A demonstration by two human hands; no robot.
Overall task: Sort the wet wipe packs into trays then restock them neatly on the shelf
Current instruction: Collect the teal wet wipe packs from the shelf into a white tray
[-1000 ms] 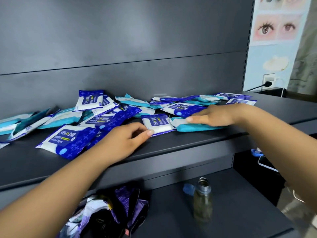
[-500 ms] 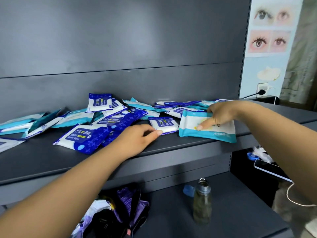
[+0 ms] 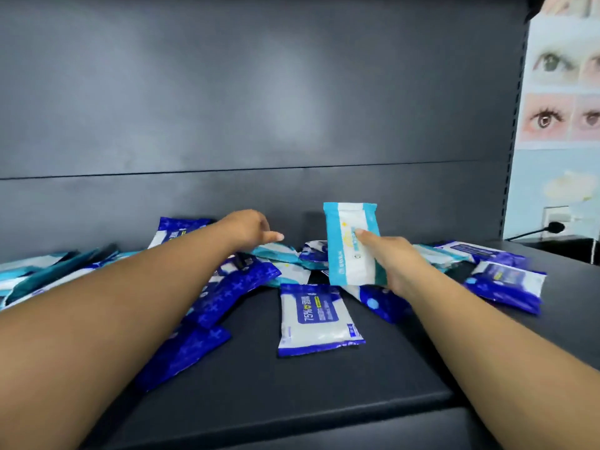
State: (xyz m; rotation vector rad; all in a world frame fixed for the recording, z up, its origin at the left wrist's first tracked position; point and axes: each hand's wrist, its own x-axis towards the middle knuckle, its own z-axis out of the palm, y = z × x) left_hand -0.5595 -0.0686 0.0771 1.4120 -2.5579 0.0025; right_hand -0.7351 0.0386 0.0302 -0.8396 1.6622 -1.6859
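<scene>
On a dark grey shelf (image 3: 324,384), wet wipe packs lie scattered in a loose band from the left edge to the right. The right hand (image 3: 394,266) holds a teal pack (image 3: 349,245) upright above the pile, near the middle. Its grip is closed on the pack: the thumb presses the printed front and the fingers curl behind the pack's lower right side, mostly hidden. The pack stands on end, its short edge up, clear of the shelf.

The left hand (image 3: 248,228) reaches forward over the packs on the left, palm down, holding nothing. Its fingers are extended, one pointing right just above a teal pack at the back (image 3: 276,251); whether it touches that pack cannot be told.

A blue pack (image 3: 316,318) lies flat in front of the right hand, label up, printed "75%". More blue packs lie beneath the left forearm and at the far right (image 3: 506,284). Teal packs are heaped at the far left (image 3: 39,271).

Behind the shelf rises a grey back panel (image 3: 259,108). To the right hangs a poster of eyes (image 3: 565,92), with a wall socket (image 3: 556,216) below it.
</scene>
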